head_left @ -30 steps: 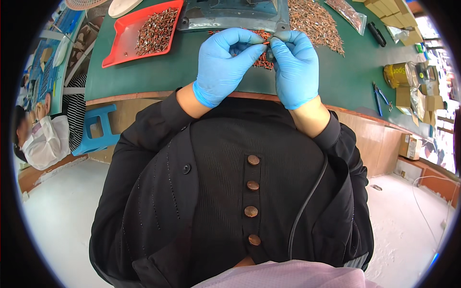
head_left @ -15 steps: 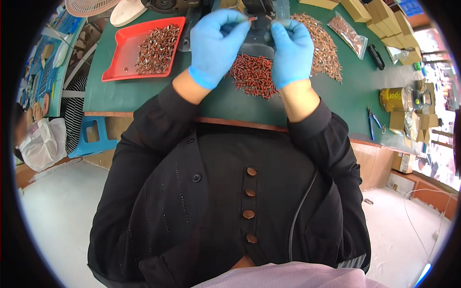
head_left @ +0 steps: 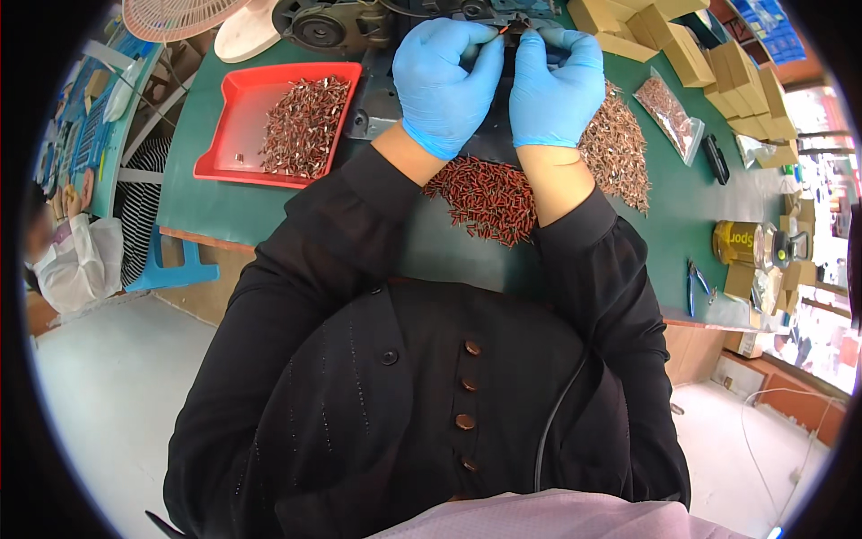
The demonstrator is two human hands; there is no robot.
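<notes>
Left hand (head_left: 446,79) hides pinched small part (head_left: 509,30).

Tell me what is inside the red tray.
The red tray holds a heap of small reddish-brown parts on its right side, with a few strays by the lower left corner. The tray floor under the heap is covered and cannot be seen.

A green-topped workbench (head_left: 251,202) stands on pale floor (head_left: 108,404) (blue stool (head_left: 171,265) beside it, daylight at right).
</notes>
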